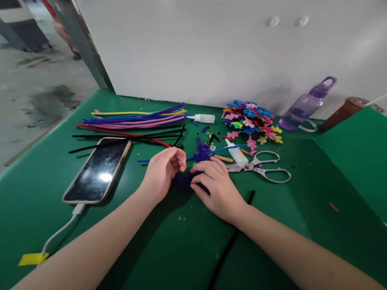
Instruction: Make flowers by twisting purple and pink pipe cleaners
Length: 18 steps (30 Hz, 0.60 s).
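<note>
My left hand point(163, 171) and my right hand point(216, 189) meet at the middle of the green table point(128, 247). Both are curled around a dark purple pipe-cleaner piece point(183, 182) lying on the table between them. The left fingers pinch its upper end; the right fingers press on its right side. Just beyond the hands stands a small purple pipe-cleaner flower shape point(201, 153). Most of the purple piece is hidden under the fingers.
A phone point(98, 170) on a white cable lies at the left. Long coloured pipe cleaners point(137, 119) lie behind it. Scissors point(263, 167), two small glue bottles point(204, 118), a pile of finished flowers point(250, 121) and a purple water bottle point(306, 103) sit right. A grey wall stands behind.
</note>
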Each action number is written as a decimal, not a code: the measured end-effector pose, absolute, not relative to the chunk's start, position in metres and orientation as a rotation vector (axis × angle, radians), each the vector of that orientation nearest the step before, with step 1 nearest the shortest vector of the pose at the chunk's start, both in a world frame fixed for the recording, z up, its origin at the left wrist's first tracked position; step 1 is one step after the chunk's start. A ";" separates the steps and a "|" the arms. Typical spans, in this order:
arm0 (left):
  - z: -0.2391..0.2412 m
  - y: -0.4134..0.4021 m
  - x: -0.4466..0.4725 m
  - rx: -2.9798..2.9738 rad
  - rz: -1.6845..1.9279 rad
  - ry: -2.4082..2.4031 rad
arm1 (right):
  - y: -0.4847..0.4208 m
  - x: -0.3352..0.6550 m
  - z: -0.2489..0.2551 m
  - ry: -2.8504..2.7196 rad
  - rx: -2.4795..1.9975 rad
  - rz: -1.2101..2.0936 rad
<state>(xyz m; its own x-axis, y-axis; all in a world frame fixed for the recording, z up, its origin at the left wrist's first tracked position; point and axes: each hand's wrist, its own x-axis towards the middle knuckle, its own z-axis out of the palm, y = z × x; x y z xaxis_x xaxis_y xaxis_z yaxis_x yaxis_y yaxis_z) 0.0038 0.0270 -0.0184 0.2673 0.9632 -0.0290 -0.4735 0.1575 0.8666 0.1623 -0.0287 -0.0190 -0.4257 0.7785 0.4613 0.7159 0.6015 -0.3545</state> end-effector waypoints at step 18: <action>-0.014 0.020 -0.007 2.344 1.127 1.260 | -0.024 0.165 -0.017 -2.064 -1.193 0.175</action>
<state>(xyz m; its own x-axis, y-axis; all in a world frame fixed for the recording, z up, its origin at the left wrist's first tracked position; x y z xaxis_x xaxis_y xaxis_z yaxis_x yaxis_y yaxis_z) -0.0073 0.0197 -0.0136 0.3265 0.7932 0.5140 0.5994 -0.5942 0.5363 0.1648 -0.0243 -0.0172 -0.3000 0.7959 0.5258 0.6961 0.5596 -0.4499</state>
